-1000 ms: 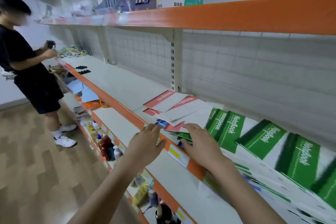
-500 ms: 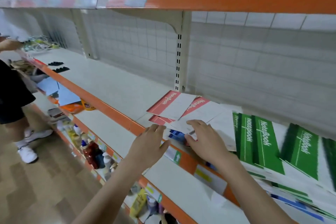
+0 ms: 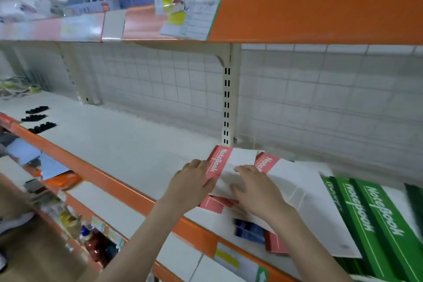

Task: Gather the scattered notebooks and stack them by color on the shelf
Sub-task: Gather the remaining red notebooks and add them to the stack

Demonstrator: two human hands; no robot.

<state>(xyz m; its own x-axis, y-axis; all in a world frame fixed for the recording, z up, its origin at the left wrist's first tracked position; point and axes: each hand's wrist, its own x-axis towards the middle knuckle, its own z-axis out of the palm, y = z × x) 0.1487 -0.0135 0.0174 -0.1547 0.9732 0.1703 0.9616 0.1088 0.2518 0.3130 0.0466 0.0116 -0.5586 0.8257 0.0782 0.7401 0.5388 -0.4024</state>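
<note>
**Hands on the red notebook**

Left hand point(image 3: 191, 184) flat, fingers straight, touching the left edge of the red notebook point(image 3: 225, 167). Right hand point(image 3: 254, 186) spread loosely, pressing on its white cover. Lying on the shelf point(image 3: 128, 144), over more red ones. Blue notebook point(image 3: 248, 229) poking out at the front edge. Glossy green notebooks point(image 3: 375, 213) fanned out to the right.

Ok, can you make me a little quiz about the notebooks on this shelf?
1. True or false: the left hand rests on the red-banded white notebook.
2. Which colour are the paper notebooks lying furthest right: A green, B yellow, C purple?
3. Fill in: the edge of the metal shelf is painted ____.

Key: 1 true; 2 A; 3 orange.
</note>
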